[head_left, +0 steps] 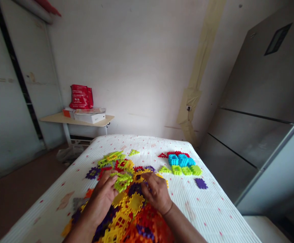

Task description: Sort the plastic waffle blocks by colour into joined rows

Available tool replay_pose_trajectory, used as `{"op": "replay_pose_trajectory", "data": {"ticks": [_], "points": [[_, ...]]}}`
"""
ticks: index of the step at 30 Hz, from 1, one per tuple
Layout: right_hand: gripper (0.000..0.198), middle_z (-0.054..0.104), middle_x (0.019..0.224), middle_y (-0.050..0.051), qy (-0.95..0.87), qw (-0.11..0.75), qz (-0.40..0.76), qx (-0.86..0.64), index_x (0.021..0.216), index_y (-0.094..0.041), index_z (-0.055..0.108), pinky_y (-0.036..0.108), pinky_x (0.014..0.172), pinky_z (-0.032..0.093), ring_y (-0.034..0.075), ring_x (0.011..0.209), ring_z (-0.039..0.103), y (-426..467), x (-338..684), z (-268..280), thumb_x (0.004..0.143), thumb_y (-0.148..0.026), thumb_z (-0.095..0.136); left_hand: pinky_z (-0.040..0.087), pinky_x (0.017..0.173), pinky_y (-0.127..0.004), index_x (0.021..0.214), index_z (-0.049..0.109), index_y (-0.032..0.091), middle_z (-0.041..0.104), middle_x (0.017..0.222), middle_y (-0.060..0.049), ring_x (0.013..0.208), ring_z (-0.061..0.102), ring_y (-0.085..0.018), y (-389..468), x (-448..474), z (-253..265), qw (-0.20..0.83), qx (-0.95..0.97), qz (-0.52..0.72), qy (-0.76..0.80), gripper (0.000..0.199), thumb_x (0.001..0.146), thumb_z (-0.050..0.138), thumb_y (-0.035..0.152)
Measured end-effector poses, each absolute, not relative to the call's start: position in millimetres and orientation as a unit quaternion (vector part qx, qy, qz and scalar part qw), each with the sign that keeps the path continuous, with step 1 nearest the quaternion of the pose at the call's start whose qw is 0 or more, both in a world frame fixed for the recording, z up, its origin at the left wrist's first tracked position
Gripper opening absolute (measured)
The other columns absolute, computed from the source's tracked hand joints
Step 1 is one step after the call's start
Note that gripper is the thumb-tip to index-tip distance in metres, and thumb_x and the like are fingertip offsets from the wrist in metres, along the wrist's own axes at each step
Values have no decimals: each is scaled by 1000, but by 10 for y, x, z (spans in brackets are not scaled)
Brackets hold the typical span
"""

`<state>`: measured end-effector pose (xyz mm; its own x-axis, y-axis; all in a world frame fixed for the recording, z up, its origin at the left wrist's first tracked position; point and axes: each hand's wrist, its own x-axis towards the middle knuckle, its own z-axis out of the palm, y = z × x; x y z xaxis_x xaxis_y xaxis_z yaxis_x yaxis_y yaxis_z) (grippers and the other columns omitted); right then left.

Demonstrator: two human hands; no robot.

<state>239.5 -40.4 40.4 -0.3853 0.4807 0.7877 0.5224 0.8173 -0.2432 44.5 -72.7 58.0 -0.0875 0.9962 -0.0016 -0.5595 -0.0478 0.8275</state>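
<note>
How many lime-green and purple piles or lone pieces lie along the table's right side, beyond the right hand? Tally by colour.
Lime-green piles or lone pieces: 4
Purple piece: 1
Total: 5

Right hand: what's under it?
Around the right hand show a yellow frame piece, dark purple pieces and, nearer the wrist, red-orange pieces. Whatever lies directly beneath the hand is covered; can't tell.
</note>
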Motion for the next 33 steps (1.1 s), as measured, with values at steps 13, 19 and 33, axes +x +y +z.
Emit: {"op": "replay_pose_trajectory", "data": {"ticks": [13,19,33], "points": [[15,65,86,5,-829,451,152,-294,93,-21,62,26,69,48,15,78,60,-563,2198,423,88,-25,49,46,55,-25,84,52,22,64,86,0,72,63,-15,-814,533,441,613,315,616,381,21,73,66,34],[27,56,62,-5,-607,494,528,-329,85,-20,61,18,43,39,7,46,45,-488,2158,416,72,-42,67,44,52,-23,102,54,28,64,89,4,64,59,-11,-800,482,421,569,325,654,377,36,68,67,27],[30,49,55,-7,-547,528,536,-367,79,-19,59,17,39,32,5,40,38,-397,2130,360,67,-44,69,49,55,-25,88,69,19,67,78,-2,62,57,-16,-828,569,439,490,418,572,507,32,62,70,37]]}}
